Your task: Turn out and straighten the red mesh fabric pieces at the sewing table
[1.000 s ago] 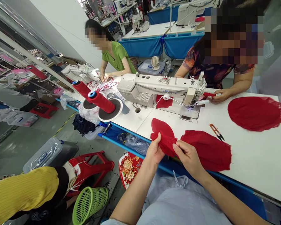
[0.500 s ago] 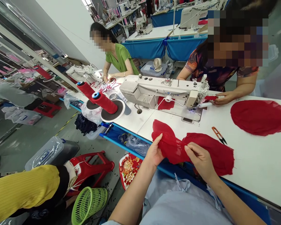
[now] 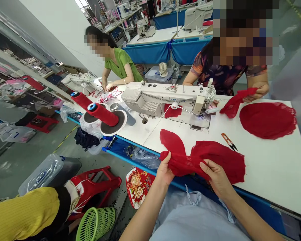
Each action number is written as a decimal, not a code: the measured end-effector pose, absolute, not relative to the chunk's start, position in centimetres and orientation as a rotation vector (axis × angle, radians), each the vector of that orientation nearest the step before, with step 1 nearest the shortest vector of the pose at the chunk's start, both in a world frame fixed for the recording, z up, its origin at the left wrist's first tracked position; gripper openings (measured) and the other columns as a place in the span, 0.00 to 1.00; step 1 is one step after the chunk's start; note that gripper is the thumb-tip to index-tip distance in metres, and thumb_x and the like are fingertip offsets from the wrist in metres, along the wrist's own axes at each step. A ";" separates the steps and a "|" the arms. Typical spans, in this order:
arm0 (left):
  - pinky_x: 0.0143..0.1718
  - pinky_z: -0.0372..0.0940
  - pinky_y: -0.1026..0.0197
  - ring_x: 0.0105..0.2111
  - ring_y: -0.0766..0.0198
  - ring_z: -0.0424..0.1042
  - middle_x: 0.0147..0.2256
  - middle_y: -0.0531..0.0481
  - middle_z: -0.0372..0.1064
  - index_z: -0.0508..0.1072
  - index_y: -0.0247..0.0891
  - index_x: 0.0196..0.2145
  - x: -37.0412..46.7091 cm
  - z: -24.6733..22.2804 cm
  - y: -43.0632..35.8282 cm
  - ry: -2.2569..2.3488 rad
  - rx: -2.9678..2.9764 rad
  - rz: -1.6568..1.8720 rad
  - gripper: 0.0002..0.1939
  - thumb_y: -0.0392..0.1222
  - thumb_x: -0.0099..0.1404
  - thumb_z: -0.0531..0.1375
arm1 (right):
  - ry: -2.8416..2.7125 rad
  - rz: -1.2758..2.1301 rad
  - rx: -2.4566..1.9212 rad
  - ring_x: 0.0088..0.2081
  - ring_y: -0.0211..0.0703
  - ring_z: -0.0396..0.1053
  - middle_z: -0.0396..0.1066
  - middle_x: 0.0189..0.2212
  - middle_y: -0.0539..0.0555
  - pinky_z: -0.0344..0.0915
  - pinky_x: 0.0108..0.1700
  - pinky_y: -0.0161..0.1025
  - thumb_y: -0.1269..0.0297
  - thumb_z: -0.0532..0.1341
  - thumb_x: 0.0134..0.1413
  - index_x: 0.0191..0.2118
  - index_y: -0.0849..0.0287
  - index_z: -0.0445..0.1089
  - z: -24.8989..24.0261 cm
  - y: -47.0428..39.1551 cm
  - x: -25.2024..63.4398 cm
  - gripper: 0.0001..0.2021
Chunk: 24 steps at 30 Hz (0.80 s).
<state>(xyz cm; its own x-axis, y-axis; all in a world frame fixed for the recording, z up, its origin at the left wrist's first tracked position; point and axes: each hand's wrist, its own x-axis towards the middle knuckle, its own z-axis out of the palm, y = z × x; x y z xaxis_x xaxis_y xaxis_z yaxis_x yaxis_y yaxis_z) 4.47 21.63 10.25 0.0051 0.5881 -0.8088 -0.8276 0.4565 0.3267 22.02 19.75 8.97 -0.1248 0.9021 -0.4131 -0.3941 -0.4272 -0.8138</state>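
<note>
A piece of red fabric (image 3: pixel 215 157) lies partly on the white table and hangs over its front edge. My left hand (image 3: pixel 166 170) pinches its left part between thumb and fingers. On the right, my right hand (image 3: pixel 214 172) grips the same cloth near its middle, the fabric bunched between both hands. Orange-handled thread snips (image 3: pixel 229 142) rest just behind the cloth. Beyond it stands a white sewing machine (image 3: pixel 165 95), with a small red piece (image 3: pixel 173 110) behind its bed. A round stack of red fabric (image 3: pixel 268 120) lies at the right.
Across the table a person in a patterned top (image 3: pixel 220 73) holds red cloth (image 3: pixel 234 103). Another in green (image 3: pixel 121 62) works farther left. Red thread cones (image 3: pixel 104 114) stand at the left table end. A red stool (image 3: pixel 97 184) and green basket (image 3: pixel 97 222) are on the floor.
My right hand has shifted slightly down and the cloth between my hands is more folded. The person across has lifted a red piece beside the machine. The view has shifted a little.
</note>
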 end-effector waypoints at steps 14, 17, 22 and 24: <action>0.33 0.69 0.63 0.33 0.60 0.75 0.35 0.43 0.76 0.73 0.33 0.38 9.1 9.9 22.7 0.910 0.349 0.769 0.17 0.38 0.50 0.69 | -0.405 1.463 -1.365 0.42 0.52 0.73 0.76 0.42 0.52 0.72 0.40 0.46 0.53 0.70 0.39 0.43 0.48 0.72 6.6 15.2 30.6 0.21; 0.39 0.68 0.59 0.37 0.58 0.74 0.39 0.43 0.74 0.71 0.35 0.41 10.8 8.9 23.8 0.943 0.473 0.809 0.19 0.40 0.51 0.67 | -0.513 1.291 -1.433 0.42 0.50 0.72 0.76 0.41 0.52 0.71 0.42 0.46 0.51 0.67 0.41 0.45 0.48 0.70 5.6 16.1 31.9 0.22; 0.49 0.62 0.56 0.42 0.59 0.70 0.41 0.43 0.70 0.67 0.36 0.41 11.5 5.6 24.1 1.297 0.694 0.919 0.17 0.31 0.52 0.62 | -1.084 0.786 -2.059 0.32 0.53 0.71 0.74 0.37 0.58 0.68 0.33 0.51 0.50 0.56 0.46 0.46 0.55 0.69 3.1 17.4 34.3 0.22; 0.54 0.58 0.53 0.48 0.57 0.66 0.46 0.42 0.66 0.66 0.37 0.44 11.3 4.9 23.8 1.411 0.934 0.948 0.20 0.29 0.52 0.60 | -1.272 0.532 -2.210 0.34 0.55 0.71 0.71 0.43 0.61 0.66 0.31 0.50 0.52 0.51 0.50 0.47 0.56 0.68 2.7 17.9 34.8 0.22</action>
